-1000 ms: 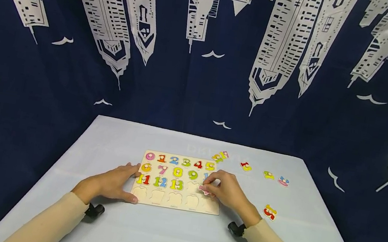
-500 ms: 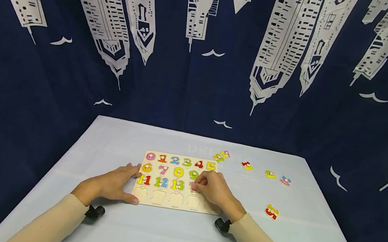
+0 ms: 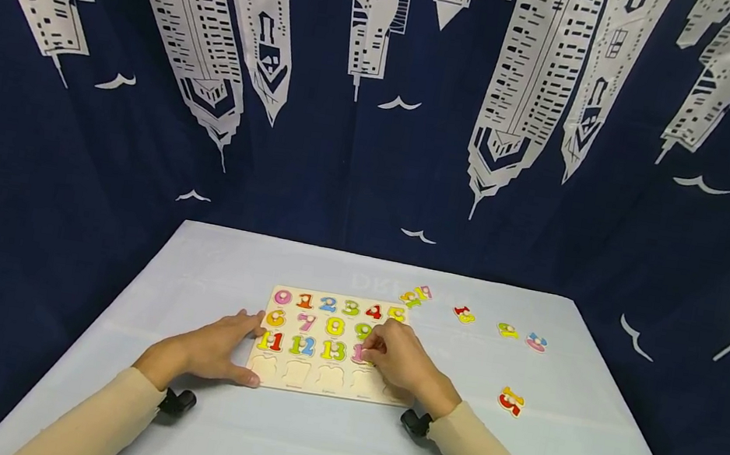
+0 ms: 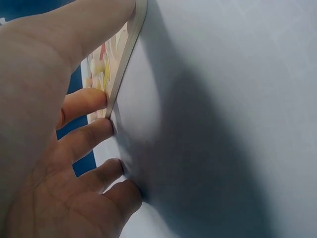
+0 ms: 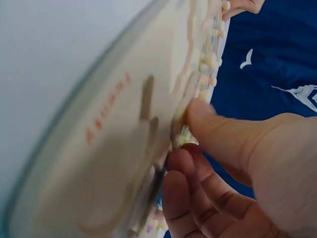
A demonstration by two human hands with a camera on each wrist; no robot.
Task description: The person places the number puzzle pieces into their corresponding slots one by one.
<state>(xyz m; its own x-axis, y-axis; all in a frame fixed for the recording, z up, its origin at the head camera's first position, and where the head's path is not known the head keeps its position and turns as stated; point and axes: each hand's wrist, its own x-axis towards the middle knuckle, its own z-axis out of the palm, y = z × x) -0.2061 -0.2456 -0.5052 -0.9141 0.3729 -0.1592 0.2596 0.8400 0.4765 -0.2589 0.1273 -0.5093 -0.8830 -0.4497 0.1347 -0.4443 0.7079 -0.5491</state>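
A wooden number puzzle board [image 3: 306,385] lies on the table, with coloured numbers from 0 to 13 seated in its upper rows. My left hand [image 3: 213,346] rests against its left side, thumb at the front corner and fingers spread along the edge. In the left wrist view the fingertips [image 4: 101,126] touch that edge. My right hand [image 3: 404,355] is over the board's right part, pinching a pink number piece [image 3: 357,352] at the place right of the 13. The fingers hide most of this piece.
Several loose number pieces lie right of the board: a red and yellow one [image 3: 511,401], a red-yellow one [image 3: 464,315], a green-yellow one [image 3: 508,331], a blue-pink one [image 3: 537,342]. Two overlapping pieces [image 3: 416,296] lie behind it. A dark blue printed curtain [image 3: 344,177] hangs behind the table.
My right hand has moved left across the board with the pink number piece, to the place beside the 13, and then stays there. The left hand has kept its place.
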